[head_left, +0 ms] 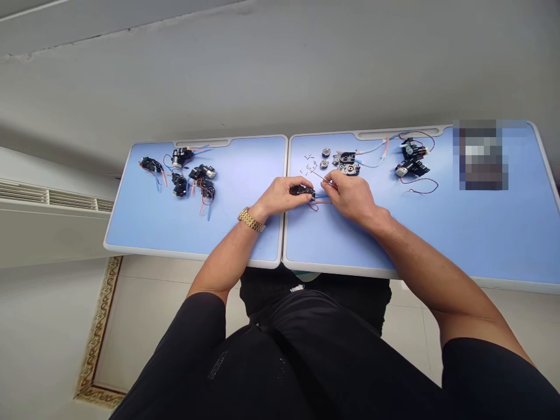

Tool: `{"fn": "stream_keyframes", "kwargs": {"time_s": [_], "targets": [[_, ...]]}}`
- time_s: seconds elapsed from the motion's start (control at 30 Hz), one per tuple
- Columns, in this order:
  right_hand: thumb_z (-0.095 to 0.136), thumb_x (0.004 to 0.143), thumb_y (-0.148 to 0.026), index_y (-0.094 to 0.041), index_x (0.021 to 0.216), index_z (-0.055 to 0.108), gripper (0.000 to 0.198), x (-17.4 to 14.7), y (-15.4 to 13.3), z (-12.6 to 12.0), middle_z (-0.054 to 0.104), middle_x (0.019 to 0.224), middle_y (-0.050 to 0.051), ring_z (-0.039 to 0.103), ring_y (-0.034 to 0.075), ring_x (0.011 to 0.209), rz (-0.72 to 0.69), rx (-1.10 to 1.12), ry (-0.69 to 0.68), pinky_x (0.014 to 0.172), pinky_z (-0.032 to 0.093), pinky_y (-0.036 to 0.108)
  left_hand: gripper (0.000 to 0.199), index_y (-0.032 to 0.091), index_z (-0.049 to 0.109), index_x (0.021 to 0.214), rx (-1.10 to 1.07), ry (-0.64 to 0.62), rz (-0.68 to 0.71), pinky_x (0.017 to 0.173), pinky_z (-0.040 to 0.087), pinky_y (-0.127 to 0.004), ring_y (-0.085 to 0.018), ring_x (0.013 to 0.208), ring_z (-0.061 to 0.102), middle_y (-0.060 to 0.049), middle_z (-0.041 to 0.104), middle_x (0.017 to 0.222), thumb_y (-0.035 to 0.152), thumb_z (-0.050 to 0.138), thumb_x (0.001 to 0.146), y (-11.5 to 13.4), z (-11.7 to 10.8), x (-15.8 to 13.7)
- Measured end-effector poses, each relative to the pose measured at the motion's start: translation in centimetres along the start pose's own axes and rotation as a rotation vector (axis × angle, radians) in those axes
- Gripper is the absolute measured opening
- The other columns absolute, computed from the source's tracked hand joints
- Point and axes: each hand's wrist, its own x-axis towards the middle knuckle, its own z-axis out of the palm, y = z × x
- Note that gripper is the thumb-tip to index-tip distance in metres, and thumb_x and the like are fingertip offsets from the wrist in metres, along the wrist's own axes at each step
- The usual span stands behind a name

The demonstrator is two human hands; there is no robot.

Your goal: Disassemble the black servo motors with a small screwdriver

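Observation:
My left hand (284, 195) is closed around a small black motor assembly (301, 191) that rests on the table. From the assembly a blue tube, a reddish tube and a thin dark red wire loop out to the right. My right hand (350, 195) grips a slim screwdriver (322, 178) whose metal shaft points up and left. The shaft's tip lies by a scatter of small silver screws (311, 163). Most of the screwdriver's handle is hidden in my fingers. Just beyond that hand are an open black housing (345, 158) and a second housing part (350, 170).
Two round black parts (326, 153) lie beside the screws. Several motor assemblies with tubes (179, 185) are on the left table (245, 169). More wired assemblies (411, 169) lie on the right table (437, 233), left of a pixelated dark object (481, 157). A narrow seam separates the tables.

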Motion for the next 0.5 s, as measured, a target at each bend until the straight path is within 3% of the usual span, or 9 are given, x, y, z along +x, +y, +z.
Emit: {"fn": "stream_keyframes", "kwargs": {"time_s": [0.23, 0.37, 0.5], "targets": [[0.057, 0.110, -0.028, -0.019, 0.117, 0.081, 0.026, 3.0, -1.0, 0.9, 0.087, 0.099, 0.015, 0.075, 0.031, 0.087, -0.011, -0.257, -0.116, 0.070, 0.028, 0.037, 0.027, 0.021, 0.087, 0.105, 0.030, -0.035, -0.023, 0.071, 0.050, -0.029, -0.014, 0.072, 0.065, -0.001, 0.080, 0.084, 0.032, 0.076, 0.083, -0.1, 0.2, 0.1], [0.052, 0.111, -0.030, -0.018, 0.124, 0.080, 0.034, 3.7, -1.1, 1.1, 0.086, 0.099, 0.015, 0.074, 0.030, 0.086, -0.005, -0.288, -0.043, 0.069, 0.027, 0.037, 0.028, 0.020, 0.087, 0.106, 0.033, -0.030, -0.024, 0.071, 0.050, -0.028, -0.014, 0.072, 0.065, -0.001, 0.079, 0.084, 0.032, 0.075, 0.084, 0.3, 0.2, 0.0], [0.047, 0.111, -0.034, -0.020, 0.108, 0.079, 0.035, 2.9, -0.3, -0.1, 0.080, 0.085, 0.011, 0.066, 0.025, 0.075, -0.001, -0.138, 0.132, 0.069, 0.033, 0.035, 0.029, 0.019, 0.086, 0.109, 0.028, -0.036, -0.044, 0.074, 0.050, -0.028, -0.013, 0.075, 0.066, -0.001, 0.080, 0.087, 0.032, 0.075, 0.085, 0.6, 0.2, -0.1]]}}
